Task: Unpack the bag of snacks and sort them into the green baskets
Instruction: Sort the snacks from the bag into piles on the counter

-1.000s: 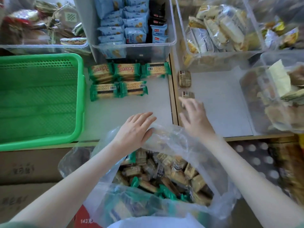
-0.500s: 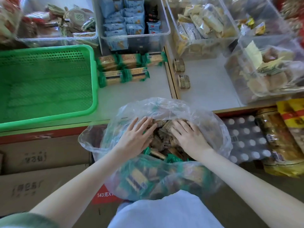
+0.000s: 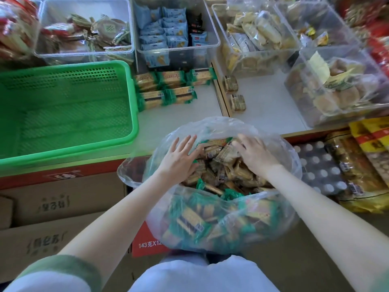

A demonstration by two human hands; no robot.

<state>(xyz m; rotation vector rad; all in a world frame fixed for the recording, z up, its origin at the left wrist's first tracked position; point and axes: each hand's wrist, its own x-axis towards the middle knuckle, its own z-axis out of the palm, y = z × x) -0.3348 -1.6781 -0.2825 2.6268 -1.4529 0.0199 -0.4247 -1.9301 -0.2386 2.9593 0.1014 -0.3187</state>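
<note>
**Clear plastic bag** point(image 3: 210, 218): mouth open, directly under both hands and nearer the person than the tabletop point(image 3: 189, 119) edge. It is packed with small wrapped snacks. Brown packets point(image 3: 227, 154) lie uppermost at the opening, and green-wrapped ones show through the near wall.

**Left hand** point(image 3: 181, 159): at the left side of the bag mouth, palm down. The fingers are straight and spread over the plastic and the packets beneath, and it grips nothing.

**Right hand** point(image 3: 254, 153): at the right side of the bag mouth, with the fingers bent down among the brown packets. It is blurred, so I cannot tell whether it has hold of one.

**Green basket** point(image 3: 69, 110): on the tabletop, beyond and left of the left hand and well apart from it. Its walls and floor are perforated.

**Green biscuit packs** point(image 3: 168, 89): five, on the tabletop straight beyond the left hand, just beside the basket's right wall. Three lie in the far row and two in the near row.

**Two small brown packs** point(image 3: 233, 93): on the tabletop beyond the right hand, one behind the other, just right of a wooden divider strip point(image 3: 221, 102).

**Clear bins** point(image 3: 189, 57): a row beyond the packs, farthest from the hands, holding blue packets, pale cakes and other wrapped goods.

**Cardboard boxes** point(image 3: 52, 205): below the tabletop edge, left of the left forearm.

**Red carton** point(image 3: 145, 239): under the bag's near left side.

**Yellow-wrapped packs** point(image 3: 368, 157): right of the right forearm.
</note>
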